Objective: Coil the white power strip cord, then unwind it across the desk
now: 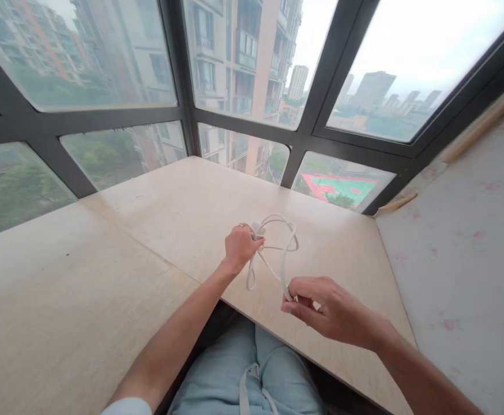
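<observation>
A thin white cable (278, 253) hangs in loose loops above the pale wooden desk (183, 213). My left hand (240, 246) is closed around the upper part of the cable, where a small white plug-like end shows beside the fingers. My right hand (321, 308) pinches the lower end of the cable between thumb and fingertips, near the desk's front edge. A loop of cable dangles between the two hands.
The desk fills a corner under large dark-framed windows (304, 115) looking out on tall buildings. A white patterned wall (463, 248) runs along the right. My lap in light blue trousers (252, 374) sits below the desk edge.
</observation>
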Motion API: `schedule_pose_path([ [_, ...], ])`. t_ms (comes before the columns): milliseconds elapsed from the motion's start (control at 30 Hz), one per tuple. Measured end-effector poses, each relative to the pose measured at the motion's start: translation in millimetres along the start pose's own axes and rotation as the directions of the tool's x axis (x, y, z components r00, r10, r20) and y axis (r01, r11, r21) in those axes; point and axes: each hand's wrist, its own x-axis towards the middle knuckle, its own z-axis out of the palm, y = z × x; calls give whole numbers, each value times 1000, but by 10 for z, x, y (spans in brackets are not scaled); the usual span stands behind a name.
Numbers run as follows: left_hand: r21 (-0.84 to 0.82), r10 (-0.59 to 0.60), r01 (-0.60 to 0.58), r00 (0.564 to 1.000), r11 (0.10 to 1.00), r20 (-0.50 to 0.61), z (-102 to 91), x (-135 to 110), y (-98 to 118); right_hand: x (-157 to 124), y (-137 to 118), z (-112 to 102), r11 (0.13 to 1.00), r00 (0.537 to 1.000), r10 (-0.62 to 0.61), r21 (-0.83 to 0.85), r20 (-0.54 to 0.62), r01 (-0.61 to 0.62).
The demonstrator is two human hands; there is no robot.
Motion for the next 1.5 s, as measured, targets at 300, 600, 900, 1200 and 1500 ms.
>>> schedule_pose_path([
  [300,-32,410,-410,900,911,149,81,-382,259,790,121,-427,782,945,264,616,-192,-94],
  [600,-428,593,-515,802,743,63,130,-569,54,1059,1208,-281,312,682,732,897,-15,-314],
  [900,-708,307,-174,949,685,64,274,-793,15,794,1647,188,211,659,709,817,250,-537],
  [1200,-822,-28,-7,999,570,-27,412,-792,96,775,1784,578,473,686,475,498,551,-727],
  [1500,-984,-378,129,923,126,72,546,-656,142,774,1615,680,452,883,410,789,230,-416],
])
